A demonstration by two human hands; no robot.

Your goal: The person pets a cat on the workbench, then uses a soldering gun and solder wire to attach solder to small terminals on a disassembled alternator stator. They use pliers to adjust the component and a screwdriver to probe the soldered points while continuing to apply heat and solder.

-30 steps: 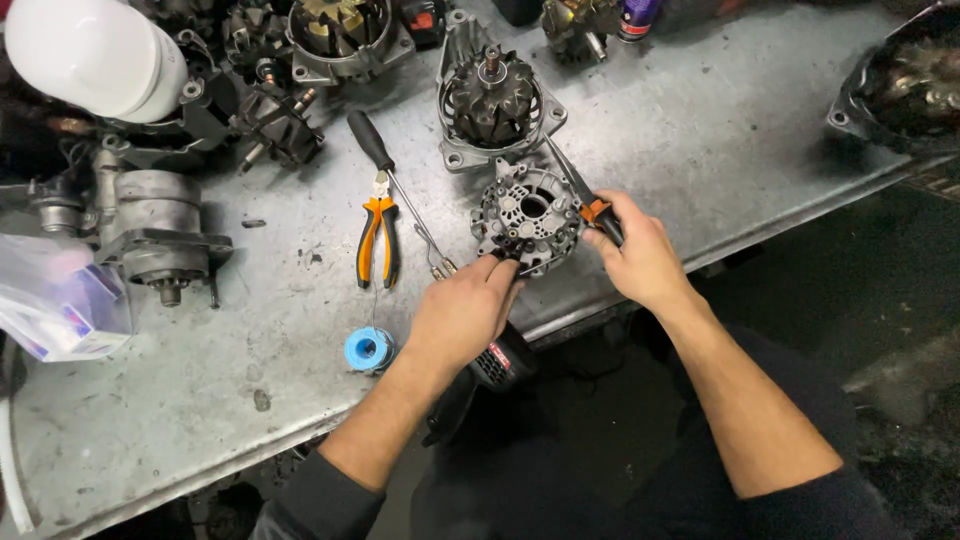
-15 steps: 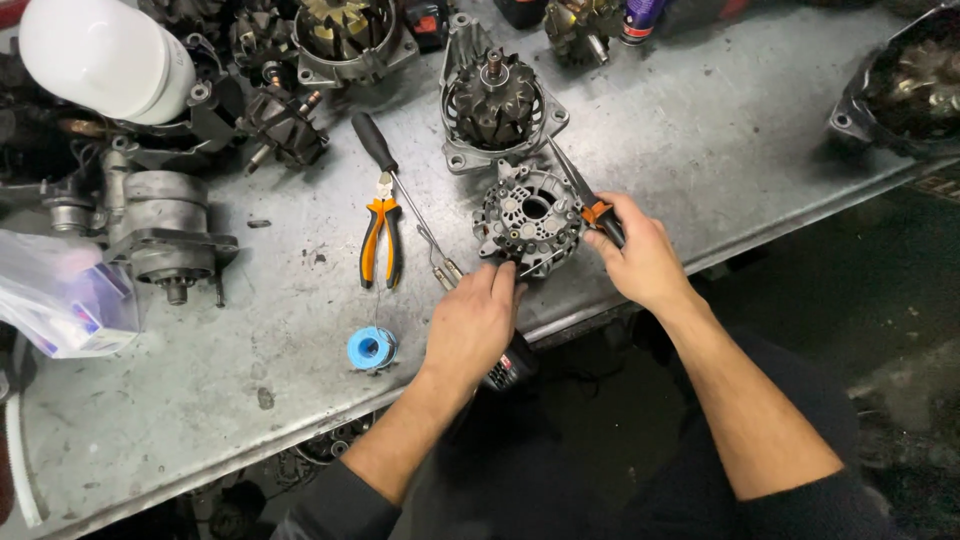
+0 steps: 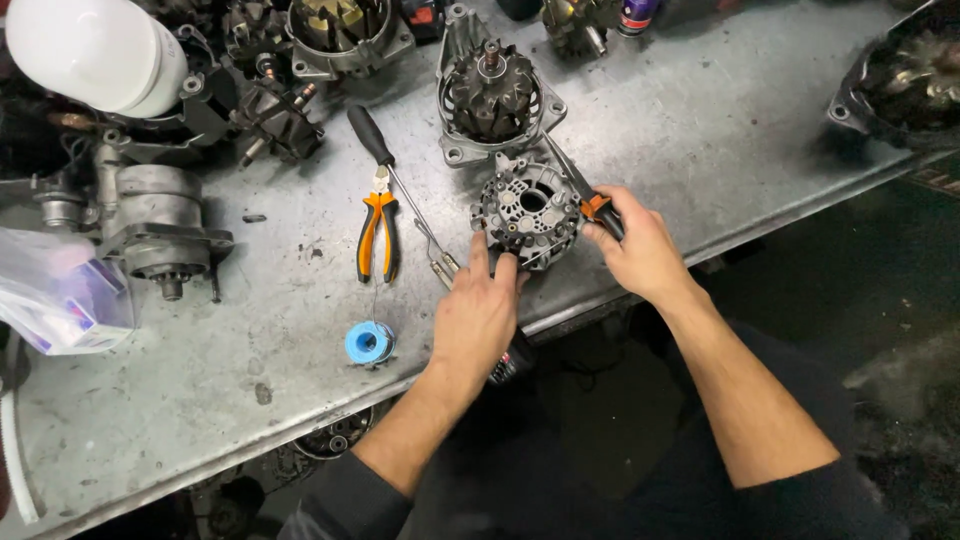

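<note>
Your right hand (image 3: 640, 250) is closed around the orange-and-black handle of a screwdriver (image 3: 585, 195), whose dark shaft runs up and left along the upper right edge of the round rectifier plate (image 3: 528, 212). Your left hand (image 3: 480, 310) pins the plate's near edge with spread fingers, thumb and forefinger pressed on the rim. The plate lies flat on the grey metal bench (image 3: 700, 130), close to the front edge and just below the alternator housing (image 3: 495, 95).

Hazards from this position:

- Tip slip. The contact point of the screwdriver is hidden behind the plate, so seating cannot be confirmed. If the tip rides out under load, the shaft is likely to travel toward your left fingers, which sit in line with it. Keep them off that line.
- Plate shift. The plate is held by finger pressure alone. Side load from the tool may spin or slide it toward the bench edge, and it could drop.
- Snagging. A thin wire probe (image 3: 425, 225) and the orange-handled pliers (image 3: 377, 235) lie just left of your left hand; a sudden move may sweep them off, along with the blue solder spool (image 3: 368, 342) near the edge.
- Fragile fins and terminals on the plate may bend if you lever against them.
</note>
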